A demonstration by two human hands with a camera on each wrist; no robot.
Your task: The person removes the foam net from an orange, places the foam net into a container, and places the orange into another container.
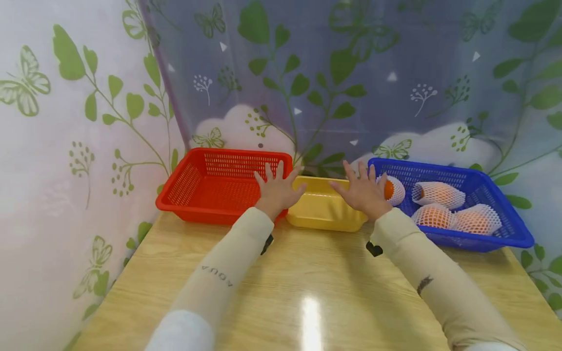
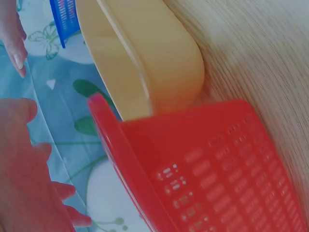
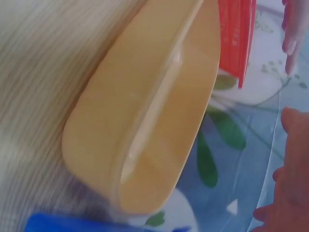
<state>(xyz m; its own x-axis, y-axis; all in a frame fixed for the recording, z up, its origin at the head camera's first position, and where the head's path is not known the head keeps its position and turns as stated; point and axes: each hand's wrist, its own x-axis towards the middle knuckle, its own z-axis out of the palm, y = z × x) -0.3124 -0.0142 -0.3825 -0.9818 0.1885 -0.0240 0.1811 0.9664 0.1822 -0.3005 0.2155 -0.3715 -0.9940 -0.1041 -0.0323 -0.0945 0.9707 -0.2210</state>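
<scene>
Both hands are held out above the baskets with fingers spread, and neither holds anything. My left hand (image 1: pixel 277 192) is over the right end of a red basket (image 1: pixel 175 201), its thumb toward a yellow bin (image 1: pixel 325 226). The right hand (image 1: pixel 365 194) hovers between that bin and a blue basket (image 1: pixel 518 234), covering part of the basket's left end. No contents show in the visible parts of the red basket and yellow bin. In the blue basket lie several orange round fruits in white foam nets, one fruit (image 1: pixel 388 190) partly bare beside my right fingers.
The three containers stand in a row along the back of a wooden table (image 1: pixel 272 302). A curtain (image 1: pixel 272 73) with leaves and butterflies hangs right behind them. A pale patterned sheet (image 1: pixel 88 161) bounds the left side.
</scene>
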